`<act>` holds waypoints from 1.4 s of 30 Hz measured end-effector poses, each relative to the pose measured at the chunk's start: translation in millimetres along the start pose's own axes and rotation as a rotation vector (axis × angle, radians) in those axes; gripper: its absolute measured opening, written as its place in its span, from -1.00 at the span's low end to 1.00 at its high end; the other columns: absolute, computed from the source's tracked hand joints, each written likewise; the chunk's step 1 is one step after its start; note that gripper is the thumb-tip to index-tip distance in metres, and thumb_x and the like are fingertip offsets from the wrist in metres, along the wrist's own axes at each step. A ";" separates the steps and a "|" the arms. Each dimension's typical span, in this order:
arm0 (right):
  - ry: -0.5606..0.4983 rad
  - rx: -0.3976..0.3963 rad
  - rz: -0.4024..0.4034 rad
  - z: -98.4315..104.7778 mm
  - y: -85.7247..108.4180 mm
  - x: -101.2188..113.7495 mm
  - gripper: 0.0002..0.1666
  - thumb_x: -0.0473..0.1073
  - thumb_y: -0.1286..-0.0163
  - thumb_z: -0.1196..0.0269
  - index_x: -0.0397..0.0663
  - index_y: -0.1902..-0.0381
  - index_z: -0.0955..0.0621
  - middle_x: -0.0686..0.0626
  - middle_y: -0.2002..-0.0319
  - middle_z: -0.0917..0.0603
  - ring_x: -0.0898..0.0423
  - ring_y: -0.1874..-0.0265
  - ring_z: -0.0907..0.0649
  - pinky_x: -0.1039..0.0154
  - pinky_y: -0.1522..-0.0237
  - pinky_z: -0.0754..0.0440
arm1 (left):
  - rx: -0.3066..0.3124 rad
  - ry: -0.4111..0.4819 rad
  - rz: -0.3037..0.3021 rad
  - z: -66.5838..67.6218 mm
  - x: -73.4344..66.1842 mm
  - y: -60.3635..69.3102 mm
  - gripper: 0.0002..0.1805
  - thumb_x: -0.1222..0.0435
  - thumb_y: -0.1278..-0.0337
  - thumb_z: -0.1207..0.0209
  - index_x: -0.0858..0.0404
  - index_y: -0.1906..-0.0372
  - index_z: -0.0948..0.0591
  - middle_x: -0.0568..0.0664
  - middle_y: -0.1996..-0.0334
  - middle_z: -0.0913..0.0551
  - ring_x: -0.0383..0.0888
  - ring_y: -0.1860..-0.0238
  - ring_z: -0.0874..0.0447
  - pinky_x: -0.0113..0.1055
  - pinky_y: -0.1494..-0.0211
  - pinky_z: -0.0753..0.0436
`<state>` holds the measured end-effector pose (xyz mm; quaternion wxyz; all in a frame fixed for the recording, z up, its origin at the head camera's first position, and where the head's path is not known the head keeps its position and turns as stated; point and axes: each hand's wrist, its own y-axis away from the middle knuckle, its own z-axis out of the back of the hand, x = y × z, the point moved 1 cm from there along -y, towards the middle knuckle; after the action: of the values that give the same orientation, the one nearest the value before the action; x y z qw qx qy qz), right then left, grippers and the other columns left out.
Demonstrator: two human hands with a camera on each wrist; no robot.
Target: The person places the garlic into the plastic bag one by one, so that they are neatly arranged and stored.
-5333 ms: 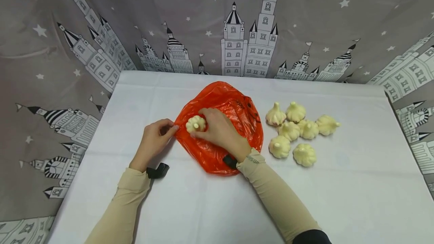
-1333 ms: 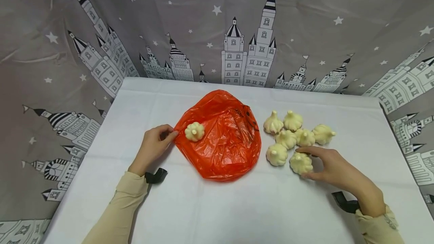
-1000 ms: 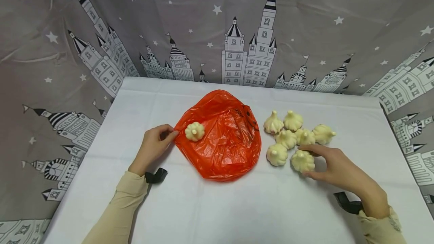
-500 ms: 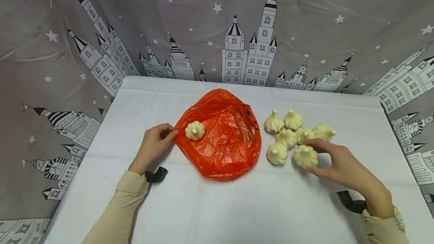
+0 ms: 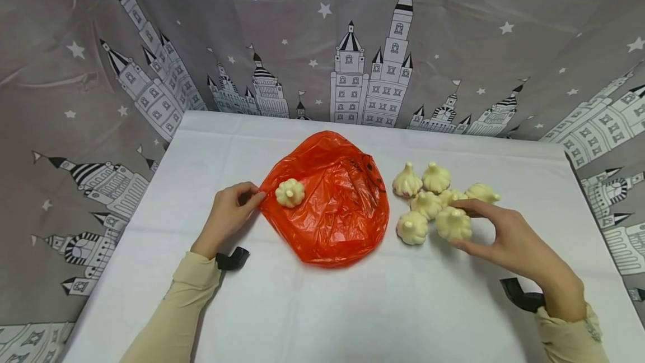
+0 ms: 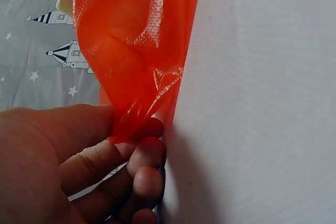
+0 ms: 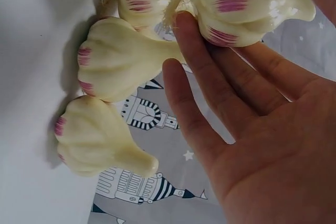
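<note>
On my feed the red bag is thin, glossy plastic, crumpled into fine creases over a rounded, slightly pointed outline; black print marks the side away from the left hand. That hand pinches the bag's near corner between thumb and fingers. The white worktop under both hands is smooth, with faint folds.

My right hand holds a garlic bulb between thumb and fingers, seemingly raised off the worktop. It is plump and ribbed, pale cream with a waxy shine, and the right wrist view shows streaks of purple brushed across its lobes. Its stem points upward, towards the head camera, so its long axis stands roughly upright.

Just beside the left fingertips, another bulb sits on the red plastic, stem up too. Six loose bulbs cluster to the left of my right hand and just beyond its fingers; the rightmost lies on its side, stem pointing right.
</note>
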<state>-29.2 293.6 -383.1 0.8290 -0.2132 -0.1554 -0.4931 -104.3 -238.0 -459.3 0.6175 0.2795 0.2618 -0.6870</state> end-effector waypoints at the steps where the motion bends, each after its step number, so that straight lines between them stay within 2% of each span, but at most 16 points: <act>1: 0.001 -0.004 0.001 0.4 -1.0 0.7 -0.13 -0.12 -0.04 -0.69 0.08 -0.34 -0.62 0.02 -0.17 -0.75 -0.01 0.01 -0.77 0.29 -0.07 -0.55 | 0.001 0.001 0.001 0.1 -0.2 0.0 -0.81 0.20 -0.48 -0.28 0.26 0.13 -0.74 0.08 0.31 -0.69 -0.02 0.27 -0.52 -0.31 0.19 -0.51; 7: -0.003 -0.048 0.000 3.3 -5.9 4.1 -0.13 -0.14 0.00 -0.71 0.10 -0.32 -0.64 0.10 -0.15 -0.75 0.11 0.04 -0.72 0.42 -0.06 -0.50 | -0.001 0.000 -0.006 0.4 -1.2 -0.7 -0.81 0.20 -0.48 -0.28 0.26 0.14 -0.74 0.07 0.32 -0.69 -0.02 0.28 -0.51 -0.29 0.19 -0.49; 12: -0.013 -0.067 -0.017 8.1 -17.2 9.8 -0.14 -0.14 -0.05 -0.69 0.18 -0.33 -0.63 0.19 -0.14 -0.74 0.24 0.02 -0.70 0.50 -0.07 -0.45 | -0.007 -0.002 -0.012 0.0 -1.0 -0.2 -0.81 0.20 -0.47 -0.28 0.26 0.15 -0.73 0.07 0.35 -0.66 -0.01 0.30 -0.49 -0.29 0.22 -0.47; 23: -0.097 -0.070 0.004 8.4 -49.2 31.4 -0.18 -0.12 -0.12 -0.66 0.14 -0.35 -0.61 0.11 -0.23 -0.72 0.08 -0.20 -0.70 0.59 -0.24 -0.37 | -0.011 -0.002 -0.019 -0.3 -1.0 -0.2 -0.82 0.21 -0.47 -0.28 0.26 0.16 -0.73 0.07 0.37 -0.66 -0.02 0.31 -0.49 -0.30 0.24 -0.47; 25: -0.102 -0.060 0.004 4.9 -54.0 34.5 -0.19 -0.11 -0.13 -0.66 0.15 -0.34 -0.61 0.09 -0.24 -0.72 0.05 -0.22 -0.69 0.47 -0.28 -0.44 | -0.010 -0.004 -0.017 -0.2 -1.5 -0.2 -0.82 0.21 -0.47 -0.28 0.26 0.16 -0.73 0.07 0.36 -0.66 -0.02 0.31 -0.49 -0.30 0.23 -0.47; 27: -0.114 -0.043 0.009 0.5 -59.8 38.4 -0.21 -0.08 -0.15 -0.65 0.15 -0.34 -0.61 0.07 -0.25 -0.71 0.02 -0.25 -0.69 0.26 -0.31 -0.53 | -0.011 -0.003 -0.013 0.5 -2.0 0.0 -0.82 0.21 -0.47 -0.28 0.27 0.15 -0.73 0.08 0.35 -0.67 -0.01 0.30 -0.50 -0.30 0.22 -0.48; 31: -0.151 -0.008 0.035 -9.5 -73.1 49.7 -0.23 -0.05 -0.18 -0.63 0.07 -0.33 -0.60 0.06 -0.22 -0.72 0.00 -0.23 -0.70 -0.10 -0.26 -0.60 | -0.005 -0.003 -0.006 1.5 -2.6 0.3 -0.81 0.20 -0.47 -0.28 0.27 0.14 -0.73 0.09 0.32 -0.68 -0.01 0.27 -0.51 -0.29 0.19 -0.49; 36: -0.192 0.046 0.069 -23.3 -93.6 71.1 -0.21 -0.03 -0.24 -0.59 -0.03 -0.37 -0.55 0.01 -0.26 -0.68 0.00 -0.24 -0.67 -0.16 -0.28 -0.58 | 0.000 -0.010 -0.003 0.9 -0.6 0.1 -0.80 0.19 -0.47 -0.28 0.26 0.14 -0.73 0.08 0.32 -0.68 -0.01 0.27 -0.51 -0.30 0.19 -0.50; 42: -0.213 0.081 0.074 -42.2 -118.2 98.9 -0.20 0.03 -0.29 -0.54 -0.07 -0.39 -0.49 -0.02 -0.26 -0.65 0.02 -0.19 -0.66 -0.10 -0.26 -0.61 | 0.000 -0.008 -0.007 0.0 -0.4 -0.9 -0.81 0.19 -0.48 -0.28 0.26 0.14 -0.73 0.08 0.33 -0.67 -0.02 0.28 -0.50 -0.31 0.21 -0.49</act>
<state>-85.7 147.9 -349.5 0.8333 -0.2362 -0.2547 -0.4302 -105.1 -237.7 -458.9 0.6161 0.2756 0.2604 -0.6904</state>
